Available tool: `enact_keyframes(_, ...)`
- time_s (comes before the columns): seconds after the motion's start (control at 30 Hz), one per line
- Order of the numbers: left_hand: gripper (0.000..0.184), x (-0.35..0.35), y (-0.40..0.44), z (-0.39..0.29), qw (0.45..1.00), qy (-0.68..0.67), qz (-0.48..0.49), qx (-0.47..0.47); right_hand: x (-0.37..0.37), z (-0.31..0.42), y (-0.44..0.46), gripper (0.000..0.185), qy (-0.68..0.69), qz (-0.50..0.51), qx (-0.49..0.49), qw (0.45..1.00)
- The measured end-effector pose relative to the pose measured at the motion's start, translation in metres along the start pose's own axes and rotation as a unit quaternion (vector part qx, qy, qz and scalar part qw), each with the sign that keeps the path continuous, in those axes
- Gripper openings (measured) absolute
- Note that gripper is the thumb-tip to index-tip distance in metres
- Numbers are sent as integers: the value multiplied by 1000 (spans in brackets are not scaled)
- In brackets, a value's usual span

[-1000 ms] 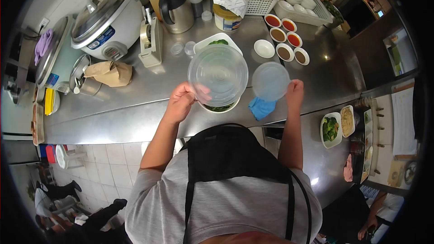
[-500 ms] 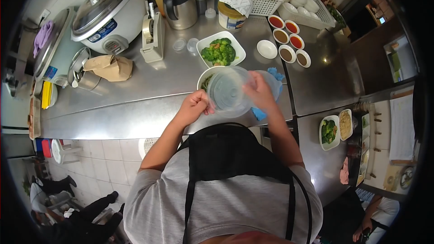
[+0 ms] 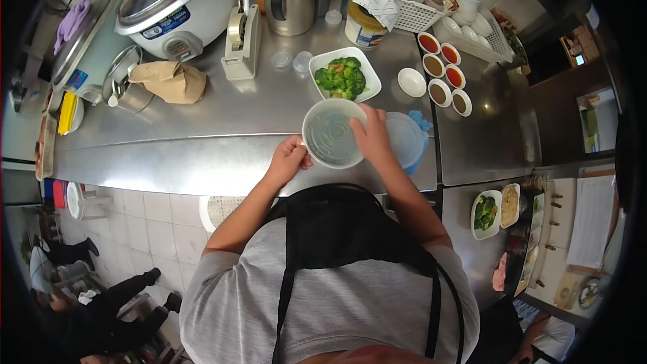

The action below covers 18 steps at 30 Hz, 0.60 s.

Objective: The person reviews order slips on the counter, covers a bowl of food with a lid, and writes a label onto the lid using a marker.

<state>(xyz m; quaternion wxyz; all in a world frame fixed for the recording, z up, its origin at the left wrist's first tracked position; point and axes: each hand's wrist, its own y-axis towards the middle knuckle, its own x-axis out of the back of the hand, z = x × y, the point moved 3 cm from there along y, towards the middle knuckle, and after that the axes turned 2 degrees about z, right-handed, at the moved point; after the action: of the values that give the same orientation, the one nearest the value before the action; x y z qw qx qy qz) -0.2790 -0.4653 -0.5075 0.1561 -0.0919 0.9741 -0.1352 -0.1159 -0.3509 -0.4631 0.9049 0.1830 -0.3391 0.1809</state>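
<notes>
The bowl point(image 3: 330, 135), clear and round, stands mouth up in front of the person, close to the near edge of the worktop point(image 3: 209, 118); whether something lies beneath it, I cannot tell. The left hand point(image 3: 292, 156) holds its left rim, the fingers drawn in narrow and curled. The right hand point(image 3: 373, 135) grips the opposite side, thumb over the rim, the other fingers partly hidden.

Just right of that hand, a round lid point(image 3: 404, 140) lies over a blue cloth point(image 3: 422, 120). Beyond the bowl sits a square dish point(image 3: 373, 83) of broccoli point(image 3: 341, 79). Farther right come a small plate point(image 3: 412, 83) and six sauces point(image 3: 434, 66) in cups. Left of the dish stand a tape dispenser point(image 3: 244, 44) and a paper bag point(image 3: 170, 81).
</notes>
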Motion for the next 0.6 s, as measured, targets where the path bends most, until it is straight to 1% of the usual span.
enact_keyframes(0.07,12,-1,-3,2,1000,2,6,5,-1,2,-5,39,10,-16,2,1000)
enact_keyframes(0.17,16,6,4,19,998,-54,-31,13,-2,2,-7,38,16,-32,-6,999)
enact_keyframes(0.23,26,3,7,15,990,-14,-69,-124,-2,2,-7,38,15,-35,-11,999)
enact_keyframes(0.27,32,0,7,10,977,7,-88,-192,-4,0,-8,37,10,-35,1,999)
enact_keyframes(0.33,44,-7,3,-3,979,52,-49,-189,-12,-4,-16,35,0,-35,24,999)
enact_keyframes(0.37,50,-9,2,-10,979,75,-30,-186,-14,-3,-22,33,21,-26,18,999)
enact_keyframes(0.4,52,-2,3,-9,984,82,-9,-157,-15,0,-29,31,42,-17,12,999)
enact_keyframes(0.43,51,3,2,-13,988,67,21,-134,-17,2,-33,29,63,-8,6,998)
enact_keyframes(0.47,49,6,-3,-22,991,52,51,-110,-19,0,-34,24,105,25,-39,993)
enact_keyframes(0.5,48,8,-6,-27,992,37,82,-85,-19,3,-33,22,106,43,-33,993)
enact_keyframes(0.53,45,12,-7,-28,990,30,117,-80,-16,12,-29,21,107,61,-29,992)
enact_keyframes(0.57,43,13,-9,-29,990,33,118,-76,-16,17,-26,19,109,78,-25,991)
enact_keyframes(0.6,42,14,-10,-31,989,38,120,-74,-19,18,-24,18,87,73,-22,993)
